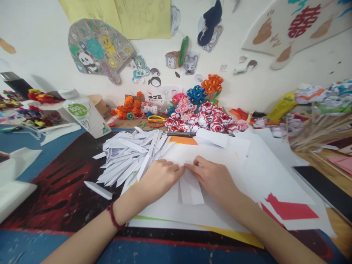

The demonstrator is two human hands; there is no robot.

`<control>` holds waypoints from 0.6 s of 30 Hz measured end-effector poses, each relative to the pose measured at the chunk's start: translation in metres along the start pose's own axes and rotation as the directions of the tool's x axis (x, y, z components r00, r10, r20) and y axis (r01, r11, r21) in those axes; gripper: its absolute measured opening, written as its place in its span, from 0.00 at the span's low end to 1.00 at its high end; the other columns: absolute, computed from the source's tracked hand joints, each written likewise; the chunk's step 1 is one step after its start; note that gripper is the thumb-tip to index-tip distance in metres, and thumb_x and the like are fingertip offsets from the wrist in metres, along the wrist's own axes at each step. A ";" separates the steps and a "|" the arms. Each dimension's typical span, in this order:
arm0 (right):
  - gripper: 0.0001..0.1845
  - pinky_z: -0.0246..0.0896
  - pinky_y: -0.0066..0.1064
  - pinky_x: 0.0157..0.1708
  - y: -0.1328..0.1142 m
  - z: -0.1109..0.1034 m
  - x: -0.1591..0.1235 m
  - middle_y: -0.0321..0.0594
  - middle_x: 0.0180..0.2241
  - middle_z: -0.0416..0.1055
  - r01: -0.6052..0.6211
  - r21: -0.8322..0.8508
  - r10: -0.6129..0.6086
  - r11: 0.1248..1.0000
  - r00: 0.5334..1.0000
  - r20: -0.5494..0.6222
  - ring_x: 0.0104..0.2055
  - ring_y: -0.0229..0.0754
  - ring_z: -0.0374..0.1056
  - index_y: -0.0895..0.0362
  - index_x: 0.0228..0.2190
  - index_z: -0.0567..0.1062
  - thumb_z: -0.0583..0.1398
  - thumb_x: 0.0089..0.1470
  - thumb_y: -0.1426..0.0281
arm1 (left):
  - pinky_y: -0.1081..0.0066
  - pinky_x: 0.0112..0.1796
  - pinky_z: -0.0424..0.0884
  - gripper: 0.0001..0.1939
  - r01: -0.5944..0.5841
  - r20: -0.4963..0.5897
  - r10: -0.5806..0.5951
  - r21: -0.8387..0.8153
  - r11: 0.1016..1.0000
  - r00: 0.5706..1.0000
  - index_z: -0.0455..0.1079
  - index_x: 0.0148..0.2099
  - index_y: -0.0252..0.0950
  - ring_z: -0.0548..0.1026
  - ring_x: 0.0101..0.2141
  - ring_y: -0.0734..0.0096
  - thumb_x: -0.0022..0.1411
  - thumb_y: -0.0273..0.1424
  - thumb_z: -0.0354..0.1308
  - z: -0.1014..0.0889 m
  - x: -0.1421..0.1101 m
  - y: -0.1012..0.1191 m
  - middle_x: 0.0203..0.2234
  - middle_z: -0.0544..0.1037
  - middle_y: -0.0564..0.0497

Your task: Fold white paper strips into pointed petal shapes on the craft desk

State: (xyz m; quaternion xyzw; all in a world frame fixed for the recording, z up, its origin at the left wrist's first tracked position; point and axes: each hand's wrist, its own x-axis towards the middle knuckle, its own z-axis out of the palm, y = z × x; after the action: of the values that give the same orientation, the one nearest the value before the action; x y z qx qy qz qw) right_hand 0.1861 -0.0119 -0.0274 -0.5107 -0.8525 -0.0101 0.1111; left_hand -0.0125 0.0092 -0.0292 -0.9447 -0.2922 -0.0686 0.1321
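Note:
A creased strip of white paper [191, 190] lies over larger white sheets [162, 209] in the middle of the table. At its far end my left hand [163, 176] closes thumb and fingers on the edge. My right hand [210, 174] pinches the same end from the other side, and the fingertips of both hands almost meet. Just left of my left hand is a heap of narrow folded paper strips [123, 154]. One folded strip [98, 190] lies apart from the heap on the dark mat.
A white bottle [85, 113] leans at the back left. Red-and-white paper flowers [209, 121] line the wall. At right lie a black phone [324, 187] and red paper scraps [294, 210]. Yellow paper [239, 236] sticks out under the white sheets.

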 end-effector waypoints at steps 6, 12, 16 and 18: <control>0.12 0.52 0.26 0.25 -0.001 -0.002 0.000 0.37 0.36 0.70 0.004 -0.011 -0.004 1.000 1.000 0.025 0.30 0.34 0.68 0.52 0.43 0.75 0.53 0.62 0.71 | 0.69 0.24 0.59 0.07 0.008 0.007 -0.008 -0.001 1.000 1.000 0.67 0.44 0.34 0.71 0.24 0.69 0.66 0.26 0.50 -0.002 0.000 0.001 0.22 0.71 0.53; 0.13 0.52 0.27 0.25 0.000 -0.001 0.000 0.38 0.36 0.70 0.007 -0.030 -0.005 1.000 0.999 0.042 0.31 0.35 0.68 0.51 0.44 0.74 0.53 0.61 0.73 | 0.71 0.23 0.57 0.06 0.084 0.017 -0.083 -0.064 0.994 0.996 0.67 0.38 0.34 0.70 0.22 0.71 0.65 0.26 0.48 -0.001 0.000 0.005 0.20 0.70 0.53; 0.14 0.51 0.28 0.24 0.000 0.000 0.000 0.39 0.36 0.70 0.019 -0.064 -0.016 0.998 0.998 0.055 0.31 0.36 0.67 0.51 0.45 0.74 0.53 0.61 0.74 | 0.72 0.22 0.57 0.07 0.116 0.039 -0.113 -0.096 0.989 0.993 0.67 0.40 0.34 0.70 0.21 0.71 0.64 0.24 0.48 -0.002 0.000 0.006 0.20 0.70 0.54; 0.15 0.50 0.28 0.24 0.000 0.000 -0.001 0.39 0.36 0.70 0.024 -0.076 -0.019 0.997 0.998 0.065 0.32 0.37 0.68 0.52 0.46 0.73 0.53 0.60 0.75 | 0.72 0.22 0.56 0.07 0.117 0.061 -0.111 -0.101 0.988 0.992 0.67 0.41 0.35 0.70 0.21 0.70 0.64 0.24 0.49 -0.003 0.000 0.005 0.20 0.71 0.54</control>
State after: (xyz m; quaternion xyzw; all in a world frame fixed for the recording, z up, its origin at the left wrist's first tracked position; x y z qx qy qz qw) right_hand 0.1860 -0.0127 -0.0274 -0.5057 -0.8599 -0.0275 0.0637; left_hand -0.0096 0.0039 -0.0272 -0.9336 -0.3453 -0.0648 0.0705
